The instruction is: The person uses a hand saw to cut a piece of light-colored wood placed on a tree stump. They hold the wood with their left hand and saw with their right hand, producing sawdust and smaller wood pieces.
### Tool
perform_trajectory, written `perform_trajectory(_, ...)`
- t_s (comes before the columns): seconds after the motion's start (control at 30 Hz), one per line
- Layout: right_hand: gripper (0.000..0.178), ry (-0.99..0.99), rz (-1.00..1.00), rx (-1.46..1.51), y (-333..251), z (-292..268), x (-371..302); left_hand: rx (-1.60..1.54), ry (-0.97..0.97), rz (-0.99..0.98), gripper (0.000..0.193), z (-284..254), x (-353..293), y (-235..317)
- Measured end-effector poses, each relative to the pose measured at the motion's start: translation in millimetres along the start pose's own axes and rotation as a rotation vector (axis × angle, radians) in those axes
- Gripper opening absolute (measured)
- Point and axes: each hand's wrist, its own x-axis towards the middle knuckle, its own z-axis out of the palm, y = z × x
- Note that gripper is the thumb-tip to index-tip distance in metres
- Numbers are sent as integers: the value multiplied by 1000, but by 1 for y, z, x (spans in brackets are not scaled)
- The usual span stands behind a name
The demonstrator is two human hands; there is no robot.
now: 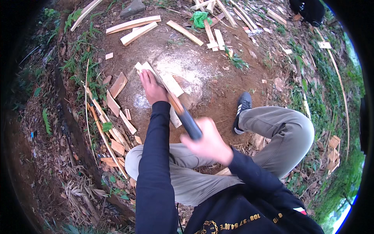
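Note:
My left hand (151, 87) lies over a pale wood strip (138, 67), its fingers pressed together on it. Alongside runs a long bladed tool, like a machete (176, 102), with a thin dark blade and a brown-and-black handle. Its blade lies along another pale wood piece (171, 84), and the handle slants toward me. At the black handle end is my right hand (208, 140), smeared by motion; whether its fingers grip the handle cannot be made out. White sawdust (183, 64) covers the ground beyond the wood.
Cut boards (118, 85) and long slats (105, 134) lie to my left. More strips (134, 24) and a green plastic bag (200, 18) are at the far side. My shod foot (243, 107) stands on the right. A grey stone (132, 8) sits at the far edge.

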Motion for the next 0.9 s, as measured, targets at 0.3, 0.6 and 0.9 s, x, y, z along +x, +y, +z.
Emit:
perform_trajectory(0.3,23,-46,61,117,0,-24,-53,86,-6,-32,49,-18,6,19)
perform_trajectory(0.6,18,-136,116,11,-13,-23,-57,72,-25,-52,49,-17,2,21)
perform_trajectory(0.9,25,-45,23,-103,-8,16,25,29,-54,-17,50,1,-2,5)
